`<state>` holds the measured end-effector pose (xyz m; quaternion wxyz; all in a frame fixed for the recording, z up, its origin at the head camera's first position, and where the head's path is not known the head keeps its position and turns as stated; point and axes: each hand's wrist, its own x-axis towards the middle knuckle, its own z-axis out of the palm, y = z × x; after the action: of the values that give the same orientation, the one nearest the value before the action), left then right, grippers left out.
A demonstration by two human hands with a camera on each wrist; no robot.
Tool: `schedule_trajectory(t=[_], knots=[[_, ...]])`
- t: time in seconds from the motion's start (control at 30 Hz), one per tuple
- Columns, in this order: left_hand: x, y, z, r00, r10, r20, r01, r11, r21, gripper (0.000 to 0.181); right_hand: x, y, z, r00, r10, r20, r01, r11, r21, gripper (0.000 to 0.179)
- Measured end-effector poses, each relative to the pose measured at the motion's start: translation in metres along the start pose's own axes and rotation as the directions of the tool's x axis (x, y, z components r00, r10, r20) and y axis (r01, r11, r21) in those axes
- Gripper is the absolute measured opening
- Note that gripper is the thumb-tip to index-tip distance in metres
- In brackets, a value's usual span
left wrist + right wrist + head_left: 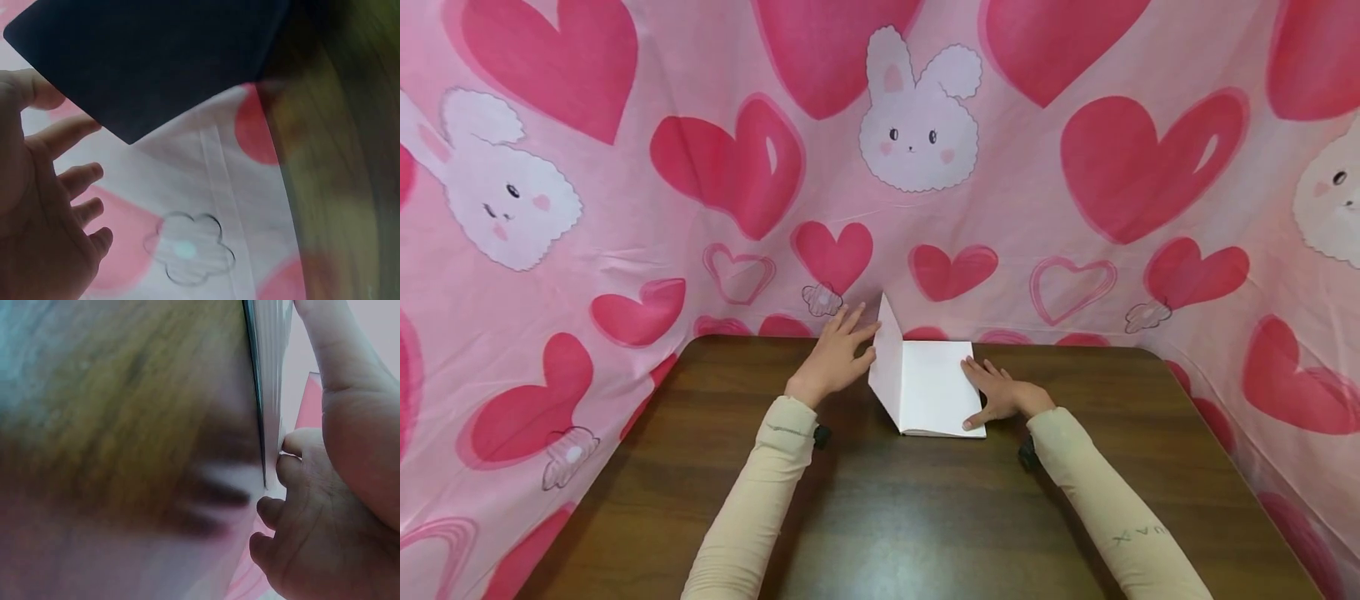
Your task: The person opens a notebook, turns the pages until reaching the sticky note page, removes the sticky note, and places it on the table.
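A notebook with blank white pages (pixel 934 387) lies opened on the table, its left cover (pixel 887 354) standing up steeply from the spine. In the left wrist view the outside of that cover (pixel 150 56) is dark navy, almost black. My left hand (pixel 837 350) is at the cover's outer edge, fingers spread and fairly straight, with thumb and index fingertips right at the edge. My right hand (pixel 1003 393) rests on the right margin of the pages, thumb near the bottom corner and fingers near the top. The right wrist view shows the page block (pixel 270 381) edge-on beside the right hand (pixel 325 506).
The notebook is near the back of a brown wooden table (pixel 880 517). Behind and on both sides hangs a pink cloth (pixel 917 217) with hearts and rabbits. Each wrist carries a small black device, one at the left cuff (pixel 822 437).
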<state>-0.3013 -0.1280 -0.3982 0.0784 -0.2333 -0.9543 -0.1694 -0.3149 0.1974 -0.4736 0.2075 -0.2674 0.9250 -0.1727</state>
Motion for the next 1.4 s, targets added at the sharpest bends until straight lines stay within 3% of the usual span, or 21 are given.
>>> schedule_trajectory(t=[0.13,0.27,0.4,0.5,0.57,0.67,0.8,1.1,1.4], knots=[[-0.009,-0.017,-0.002,1.000,-0.031,0.001,0.031,0.998,0.047,0.048,-0.001,-0.001,0.001,1.000,0.004,-0.003,-0.004,1.000,-0.010,0.119],[-0.017,-0.029,0.007,0.993,-0.096,0.063,0.087,0.987,0.136,0.046,-0.001,-0.001,0.003,1.000,0.004,-0.003,-0.004,1.000,-0.013,0.118],[-0.022,-0.035,0.026,0.964,-0.184,0.194,0.140,0.965,0.219,0.047,-0.001,0.000,0.003,1.000,0.011,-0.002,-0.011,1.000,-0.015,0.118],[-0.024,-0.035,0.042,0.934,-0.223,0.277,0.166,0.962,0.216,0.051,-0.001,0.001,0.003,1.000,0.010,-0.007,-0.010,1.000,-0.011,0.119],[-0.023,-0.034,0.052,0.925,-0.215,0.312,0.163,0.969,0.185,0.054,0.000,0.003,0.002,1.000,0.012,-0.009,-0.012,1.000,-0.016,0.119],[-0.019,-0.031,0.067,0.926,-0.160,0.341,0.125,0.984,0.124,0.059,-0.001,0.004,0.002,1.000,0.012,-0.011,-0.012,1.000,-0.023,0.119],[-0.011,-0.024,0.079,0.914,-0.107,0.392,0.092,0.994,0.057,0.064,-0.002,0.006,0.003,1.000,-0.004,-0.016,0.004,1.000,-0.011,0.119],[-0.004,-0.013,0.083,0.872,-0.131,0.471,0.156,0.988,-0.013,0.070,-0.001,0.008,0.004,1.000,-0.010,-0.012,0.010,1.000,0.005,0.119],[-0.006,-0.012,0.087,0.866,-0.137,0.481,0.173,0.985,-0.030,0.070,-0.002,0.011,0.005,1.000,-0.021,-0.020,0.021,1.000,0.016,0.118]])
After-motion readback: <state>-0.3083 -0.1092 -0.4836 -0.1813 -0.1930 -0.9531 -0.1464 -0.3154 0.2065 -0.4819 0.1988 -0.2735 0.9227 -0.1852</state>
